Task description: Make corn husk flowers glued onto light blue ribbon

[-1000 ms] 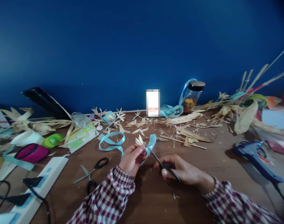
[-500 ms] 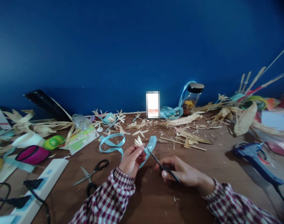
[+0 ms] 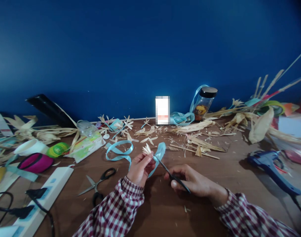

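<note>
My left hand pinches a small pale corn-husk flower between thumb and fingertips, its petals pointing up. A light blue ribbon comes from the flower's base and loops behind the fingers. My right hand is closed around dark tweezers, whose thin tips reach the ribbon beside my left fingertips. Whether the tips grip the ribbon is too small to tell. Another length of blue ribbon curls on the table left of the flower.
Black-handled scissors lie spread at left, near a white power strip with plugs. A blue glue gun rests at right. Husk scraps, a lidded jar and a bright pixelated panel line the back by the blue wall.
The ribbon's loop by the flower has shifted slightly, and the tweezer tips stay at the flower's base. Both hands hold nearly the same place; the whole view has moved a little.
</note>
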Demonstrator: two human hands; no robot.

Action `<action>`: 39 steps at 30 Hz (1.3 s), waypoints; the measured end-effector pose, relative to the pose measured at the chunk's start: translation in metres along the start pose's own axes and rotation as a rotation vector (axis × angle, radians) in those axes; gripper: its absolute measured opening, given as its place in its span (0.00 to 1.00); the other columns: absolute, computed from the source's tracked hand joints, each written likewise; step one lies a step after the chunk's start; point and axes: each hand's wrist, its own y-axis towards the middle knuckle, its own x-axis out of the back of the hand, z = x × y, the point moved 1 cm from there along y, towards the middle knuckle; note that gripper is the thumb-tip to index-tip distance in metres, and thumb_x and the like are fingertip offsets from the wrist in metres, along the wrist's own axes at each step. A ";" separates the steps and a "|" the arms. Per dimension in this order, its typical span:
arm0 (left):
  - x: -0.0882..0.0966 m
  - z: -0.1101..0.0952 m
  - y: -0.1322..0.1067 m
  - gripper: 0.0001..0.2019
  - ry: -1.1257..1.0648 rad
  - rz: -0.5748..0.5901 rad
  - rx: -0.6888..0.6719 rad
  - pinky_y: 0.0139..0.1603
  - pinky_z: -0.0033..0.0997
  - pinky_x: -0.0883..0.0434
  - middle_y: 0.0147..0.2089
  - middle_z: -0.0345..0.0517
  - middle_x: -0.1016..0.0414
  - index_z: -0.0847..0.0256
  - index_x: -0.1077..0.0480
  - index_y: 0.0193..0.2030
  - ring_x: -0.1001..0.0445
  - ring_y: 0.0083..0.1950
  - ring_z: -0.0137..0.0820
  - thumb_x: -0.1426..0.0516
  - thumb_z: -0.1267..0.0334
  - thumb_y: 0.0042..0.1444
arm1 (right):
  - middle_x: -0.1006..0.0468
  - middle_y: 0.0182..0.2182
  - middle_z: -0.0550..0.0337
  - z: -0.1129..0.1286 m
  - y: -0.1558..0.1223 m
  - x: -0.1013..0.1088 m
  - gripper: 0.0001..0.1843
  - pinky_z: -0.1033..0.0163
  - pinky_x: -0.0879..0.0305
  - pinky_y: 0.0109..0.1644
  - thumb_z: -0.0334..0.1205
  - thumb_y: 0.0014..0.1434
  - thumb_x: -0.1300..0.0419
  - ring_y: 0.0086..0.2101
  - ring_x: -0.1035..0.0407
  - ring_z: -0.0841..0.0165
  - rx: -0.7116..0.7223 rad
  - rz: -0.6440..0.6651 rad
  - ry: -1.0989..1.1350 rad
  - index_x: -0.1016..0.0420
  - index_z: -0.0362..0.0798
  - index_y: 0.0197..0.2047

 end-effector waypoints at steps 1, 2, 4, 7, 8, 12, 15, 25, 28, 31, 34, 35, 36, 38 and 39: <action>0.000 0.000 0.000 0.09 0.001 0.000 0.000 0.20 0.17 0.30 0.20 0.38 0.29 0.67 0.27 0.30 0.30 0.20 0.22 0.34 0.71 0.41 | 0.33 0.22 0.65 0.000 0.000 0.000 0.25 0.73 0.46 0.22 0.53 0.51 0.38 0.21 0.43 0.78 0.000 -0.001 -0.007 0.30 0.41 0.43; 0.000 0.000 0.000 0.08 0.002 0.001 0.000 0.20 0.18 0.30 0.20 0.38 0.29 0.67 0.27 0.29 0.30 0.20 0.22 0.34 0.71 0.41 | 0.33 0.22 0.65 0.000 0.000 0.000 0.24 0.73 0.46 0.22 0.53 0.51 0.38 0.21 0.43 0.78 0.002 -0.004 -0.012 0.30 0.41 0.43; 0.001 0.000 0.000 0.07 0.005 0.011 0.002 0.21 0.17 0.30 0.20 0.38 0.30 0.67 0.27 0.29 0.30 0.20 0.22 0.35 0.70 0.42 | 0.34 0.22 0.66 0.000 0.000 0.000 0.24 0.73 0.46 0.22 0.54 0.51 0.38 0.21 0.43 0.78 0.004 -0.014 -0.020 0.30 0.41 0.42; 0.002 0.001 0.000 0.07 0.004 0.035 0.006 0.21 0.17 0.30 0.20 0.37 0.30 0.66 0.28 0.29 0.30 0.21 0.21 0.34 0.69 0.42 | 0.34 0.21 0.66 0.001 0.000 0.000 0.25 0.73 0.47 0.21 0.55 0.51 0.38 0.20 0.43 0.78 0.001 -0.012 -0.019 0.30 0.42 0.42; 0.002 0.001 0.000 0.08 0.005 0.043 0.007 0.21 0.17 0.30 0.20 0.37 0.30 0.66 0.28 0.29 0.30 0.21 0.21 0.34 0.69 0.42 | 0.34 0.21 0.66 0.002 0.000 0.000 0.25 0.73 0.47 0.21 0.55 0.51 0.38 0.20 0.44 0.78 0.002 -0.007 -0.020 0.30 0.42 0.42; 0.003 0.000 0.000 0.06 0.013 0.073 0.009 0.21 0.17 0.30 0.20 0.39 0.29 0.65 0.27 0.30 0.30 0.21 0.22 0.35 0.67 0.44 | 0.33 0.22 0.65 0.003 -0.002 0.003 0.25 0.72 0.45 0.22 0.55 0.51 0.39 0.21 0.40 0.77 0.025 0.001 -0.019 0.29 0.41 0.42; 0.003 0.001 -0.001 0.10 0.011 0.108 0.006 0.22 0.16 0.30 0.20 0.39 0.29 0.66 0.25 0.36 0.31 0.21 0.21 0.35 0.67 0.45 | 0.31 0.22 0.63 0.003 -0.002 0.004 0.25 0.72 0.43 0.23 0.55 0.51 0.39 0.21 0.38 0.76 0.045 0.024 0.007 0.28 0.41 0.42; 0.001 -0.002 -0.008 0.23 0.004 0.257 -0.050 0.22 0.17 0.33 0.27 0.40 0.26 0.64 0.26 0.46 0.34 0.20 0.18 0.33 0.65 0.40 | 0.30 0.20 0.63 0.002 -0.002 0.004 0.27 0.72 0.42 0.24 0.56 0.51 0.39 0.20 0.38 0.77 0.075 0.101 0.086 0.28 0.39 0.41; 0.002 -0.002 -0.007 0.13 0.000 0.282 -0.096 0.22 0.18 0.32 0.43 0.47 0.24 0.64 0.24 0.35 0.33 0.20 0.16 0.33 0.65 0.40 | 0.30 0.20 0.63 0.003 -0.002 0.003 0.27 0.72 0.43 0.24 0.55 0.50 0.38 0.20 0.38 0.78 0.060 0.119 0.108 0.28 0.38 0.41; 0.005 0.000 -0.003 0.11 0.008 0.277 -0.135 0.23 0.20 0.30 0.46 0.47 0.24 0.65 0.27 0.27 0.30 0.22 0.19 0.32 0.63 0.38 | 0.30 0.21 0.63 0.002 -0.003 0.003 0.27 0.73 0.43 0.24 0.55 0.51 0.38 0.20 0.38 0.78 0.059 0.140 0.135 0.28 0.38 0.42; 0.006 0.001 -0.001 0.13 0.005 0.275 -0.166 0.25 0.21 0.28 0.34 0.44 0.22 0.65 0.27 0.27 0.29 0.23 0.22 0.31 0.62 0.37 | 0.29 0.20 0.62 0.001 -0.003 0.004 0.27 0.72 0.43 0.24 0.55 0.51 0.38 0.19 0.38 0.78 0.069 0.141 0.153 0.28 0.38 0.42; 0.006 0.001 0.000 0.12 -0.002 0.286 -0.180 0.26 0.21 0.28 0.32 0.43 0.23 0.64 0.28 0.26 0.28 0.24 0.22 0.31 0.62 0.37 | 0.29 0.20 0.62 0.001 -0.003 0.004 0.27 0.72 0.43 0.24 0.56 0.51 0.38 0.19 0.38 0.78 0.074 0.140 0.155 0.28 0.38 0.42; 0.006 0.001 0.000 0.12 -0.010 0.301 -0.192 0.27 0.21 0.28 0.31 0.42 0.23 0.64 0.28 0.27 0.28 0.25 0.23 0.31 0.62 0.38 | 0.29 0.20 0.62 0.001 -0.003 0.005 0.28 0.72 0.43 0.24 0.56 0.51 0.38 0.19 0.37 0.78 0.081 0.142 0.155 0.28 0.38 0.42; 0.006 0.001 0.001 0.10 -0.021 0.332 -0.204 0.28 0.21 0.28 0.31 0.42 0.23 0.63 0.27 0.27 0.27 0.27 0.23 0.32 0.63 0.39 | 0.29 0.20 0.62 0.002 -0.004 0.005 0.28 0.72 0.43 0.24 0.56 0.51 0.39 0.19 0.37 0.78 0.095 0.150 0.155 0.28 0.37 0.42; 0.006 0.001 0.001 0.10 -0.023 0.345 -0.204 0.28 0.21 0.29 0.31 0.42 0.23 0.62 0.27 0.28 0.27 0.27 0.23 0.32 0.63 0.40 | 0.29 0.20 0.62 0.002 -0.004 0.005 0.28 0.72 0.43 0.24 0.56 0.51 0.39 0.20 0.37 0.78 0.100 0.155 0.156 0.28 0.37 0.42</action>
